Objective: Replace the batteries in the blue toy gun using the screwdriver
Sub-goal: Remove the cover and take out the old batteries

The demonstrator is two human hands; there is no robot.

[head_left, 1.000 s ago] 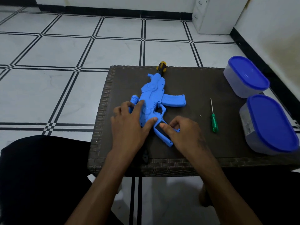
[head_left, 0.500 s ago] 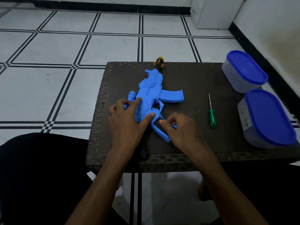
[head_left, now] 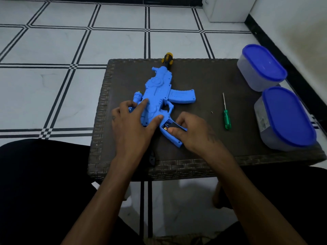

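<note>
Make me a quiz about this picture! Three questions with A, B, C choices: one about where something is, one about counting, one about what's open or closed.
1. Where is the green-handled screwdriver?
A. In the right hand
B. Lying on the dark woven table, right of the blue plastic toy gun
C. On the tiled floor

2. How many clear tubs with blue lids stand on the table?
A. One
B. Two
C. Four

3. What state is the battery hatch in the gun's grip?
A. Lifted open
B. Screwed shut
C. Taped over

Answers:
1. B: the screwdriver lies alone on the table, right of the toy gun, with no hand on it.
2. B: a far tub and a near tub stand at the right edge.
3. A: the right hand pinches the raised battery cover, while the left hand presses on the gun.
</note>
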